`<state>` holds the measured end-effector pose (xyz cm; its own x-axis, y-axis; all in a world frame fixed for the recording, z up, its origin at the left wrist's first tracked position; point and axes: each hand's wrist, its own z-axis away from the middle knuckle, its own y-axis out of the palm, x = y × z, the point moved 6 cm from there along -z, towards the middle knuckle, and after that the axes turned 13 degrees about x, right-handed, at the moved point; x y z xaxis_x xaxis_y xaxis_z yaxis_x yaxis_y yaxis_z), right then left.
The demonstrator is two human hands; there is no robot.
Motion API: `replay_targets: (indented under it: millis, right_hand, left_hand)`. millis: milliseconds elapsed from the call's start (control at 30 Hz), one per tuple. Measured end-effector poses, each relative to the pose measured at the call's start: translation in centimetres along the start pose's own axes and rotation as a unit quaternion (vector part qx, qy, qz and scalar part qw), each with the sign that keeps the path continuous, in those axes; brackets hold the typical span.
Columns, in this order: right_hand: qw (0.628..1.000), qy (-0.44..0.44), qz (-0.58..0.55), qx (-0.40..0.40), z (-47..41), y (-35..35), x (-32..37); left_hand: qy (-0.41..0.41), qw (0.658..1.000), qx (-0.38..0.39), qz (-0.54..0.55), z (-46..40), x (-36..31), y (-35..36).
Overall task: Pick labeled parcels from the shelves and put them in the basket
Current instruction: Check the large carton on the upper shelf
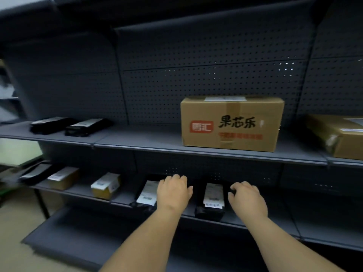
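Note:
Two black bagged parcels with white labels lie on the lower shelf point(255, 222). My left hand point(173, 191) reaches in over the right side of the left black parcel point(146, 194), fingers loosely curled, holding nothing that I can see. My right hand point(248, 199) hovers just right of the other black parcel point(213, 199), its fingertips near that parcel's right edge. Whether either hand touches a parcel I cannot tell. No basket is in view.
Further left on the lower shelf sit two small labelled cartons point(106, 185) point(62, 177) and a dark bag point(35, 172). The upper shelf point(149, 142) carries two black parcels point(86, 126), a large printed carton point(231, 124) and another carton point(341, 138). A bottom shelf point(82, 232) juts out below.

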<state>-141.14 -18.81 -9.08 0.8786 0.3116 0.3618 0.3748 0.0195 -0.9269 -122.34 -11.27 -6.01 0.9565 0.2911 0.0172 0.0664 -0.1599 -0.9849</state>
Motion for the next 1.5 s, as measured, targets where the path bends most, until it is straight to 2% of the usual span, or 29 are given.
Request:
replay_targets:
  millis: [167,300,533,767,900,1033,1133,1200,1333,1500]
  right_hand:
    - [1.000,0.004,-0.008,-0.014,0.4,0.5,4.2]
    - [1.000,0.018,-0.006,-0.025,0.0,-1.3,5.5]
    - [0.996,0.052,-0.030,-0.061,-3.9,-9.4,4.3]
    - [0.980,0.057,-0.048,-0.182,-9.5,-18.6,2.1]
    - [0.974,0.073,-0.092,-0.192,-13.5,-22.8,-0.2]
    - [0.972,0.124,-0.115,-0.161,-17.7,-25.6,-2.5]
    - [0.972,0.170,-0.147,-0.066,-20.5,-25.9,-3.8]
    - [0.966,0.181,-0.186,-0.002,-22.0,-25.6,-4.4]
    - [0.947,0.170,-0.267,0.049,-23.8,-24.9,-5.6]
    - [0.912,0.186,-0.359,0.073,-24.4,-23.8,-6.7]
  left_hand:
    - [-0.002,1.000,-0.017,-0.005,0.2,4.6,-1.1]
    - [0.009,0.999,-0.033,0.005,-1.1,5.9,-2.7]
    - [0.018,0.993,-0.055,0.103,-7.4,3.9,-8.5]
    - [-0.007,0.971,-0.091,0.222,-16.1,2.8,-13.9]
    - [-0.018,0.955,-0.093,0.282,-21.4,2.6,-15.4]
    - [-0.054,0.946,-0.073,0.311,-25.5,2.9,-16.0]
    - [-0.083,0.930,-0.021,0.356,-28.4,3.0,-15.6]
    - [-0.102,0.901,0.032,0.420,-30.1,3.1,-14.9]
    - [-0.093,0.835,0.101,0.533,-31.8,2.8,-13.6]
    - [-0.103,0.795,0.137,0.581,-32.2,2.7,-12.8]
